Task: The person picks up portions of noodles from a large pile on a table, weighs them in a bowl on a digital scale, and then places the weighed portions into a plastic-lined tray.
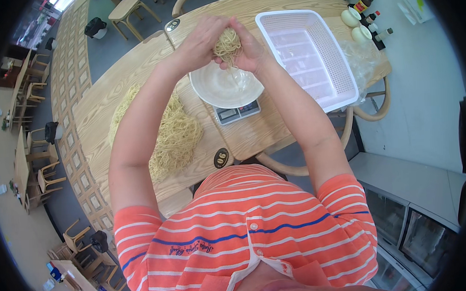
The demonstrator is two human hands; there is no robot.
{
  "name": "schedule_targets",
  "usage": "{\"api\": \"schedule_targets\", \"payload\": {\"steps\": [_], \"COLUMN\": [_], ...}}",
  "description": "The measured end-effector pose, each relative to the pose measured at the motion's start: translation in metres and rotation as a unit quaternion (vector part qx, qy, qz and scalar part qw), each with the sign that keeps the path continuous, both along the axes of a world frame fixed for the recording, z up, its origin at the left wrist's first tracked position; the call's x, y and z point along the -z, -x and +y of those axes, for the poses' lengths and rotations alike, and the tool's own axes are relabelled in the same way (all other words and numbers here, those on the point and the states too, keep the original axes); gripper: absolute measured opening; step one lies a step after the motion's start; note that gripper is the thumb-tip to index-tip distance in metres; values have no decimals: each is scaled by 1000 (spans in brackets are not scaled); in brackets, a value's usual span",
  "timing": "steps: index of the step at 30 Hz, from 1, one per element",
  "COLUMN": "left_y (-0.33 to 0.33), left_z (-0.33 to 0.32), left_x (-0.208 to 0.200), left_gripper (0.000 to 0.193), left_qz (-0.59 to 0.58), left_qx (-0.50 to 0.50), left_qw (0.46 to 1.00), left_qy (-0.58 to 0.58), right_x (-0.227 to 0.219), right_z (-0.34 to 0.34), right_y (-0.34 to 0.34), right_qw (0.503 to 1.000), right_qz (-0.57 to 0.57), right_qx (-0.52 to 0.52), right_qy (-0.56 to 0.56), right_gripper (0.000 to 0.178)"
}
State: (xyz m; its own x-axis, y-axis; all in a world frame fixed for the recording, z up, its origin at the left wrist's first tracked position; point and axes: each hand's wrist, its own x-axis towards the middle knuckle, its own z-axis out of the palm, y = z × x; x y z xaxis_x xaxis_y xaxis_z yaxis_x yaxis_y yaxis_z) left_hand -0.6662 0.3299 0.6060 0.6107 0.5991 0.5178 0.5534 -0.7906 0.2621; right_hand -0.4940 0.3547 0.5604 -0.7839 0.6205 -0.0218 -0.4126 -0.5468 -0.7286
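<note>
A small clump of pale yellow noodles (228, 46) is cupped between my two hands, above the far part of a white bowl (225, 91). My left hand (203, 38) closes round the clump from the left, and my right hand (249, 50) presses it from the right. Beneath the bowl sits a kitchen scale (238, 113), its display and buttons showing at the near side. To the left, a large heap of loose noodles (176, 140) lies on the wooden table (98, 107), partly hidden by my left forearm.
A white perforated plastic basket (339, 81) stands right of the bowl, with a crumpled clear plastic bag (362, 62) beyond it. Bottles (366, 3) and round pale jars (362, 34) line the far right edge. Wooden chairs (285, 166) surround the table; a glass-fronted cabinet (412, 189) stands at the near right.
</note>
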Motion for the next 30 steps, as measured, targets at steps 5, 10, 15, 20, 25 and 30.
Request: {"api": "schedule_targets", "payload": {"steps": [5,10,15,20,25,30], "left_y": [-1,6,-2,-1,7,4], "left_z": [-15,-11,-28,-23,-23,-20], "left_x": [-4,12,-1,-1,-35,-55], "left_gripper": [99,73,49,50,54,56], "left_qz": [-296,-458,-439,-385,-333,-320], "left_qx": [49,-34,-5,-101,-88,-39], "left_qw": [898,716,709,819,869,873], "left_qy": [321,526,553,414,356,365], "right_x": [4,-5,-15,-15,19,33], "right_z": [-10,-18,-24,-28,-3,14], "right_y": [6,17,17,18,-9,-4], "right_qw": [994,988,983,973,946,946], "right_qz": [-24,-56,-115,-169,-291,-183], "right_qx": [99,143,126,135,126,267], "right_qy": [44,-19,-73,-77,60,-19], "right_gripper": [40,41,60,69,69,72]}}
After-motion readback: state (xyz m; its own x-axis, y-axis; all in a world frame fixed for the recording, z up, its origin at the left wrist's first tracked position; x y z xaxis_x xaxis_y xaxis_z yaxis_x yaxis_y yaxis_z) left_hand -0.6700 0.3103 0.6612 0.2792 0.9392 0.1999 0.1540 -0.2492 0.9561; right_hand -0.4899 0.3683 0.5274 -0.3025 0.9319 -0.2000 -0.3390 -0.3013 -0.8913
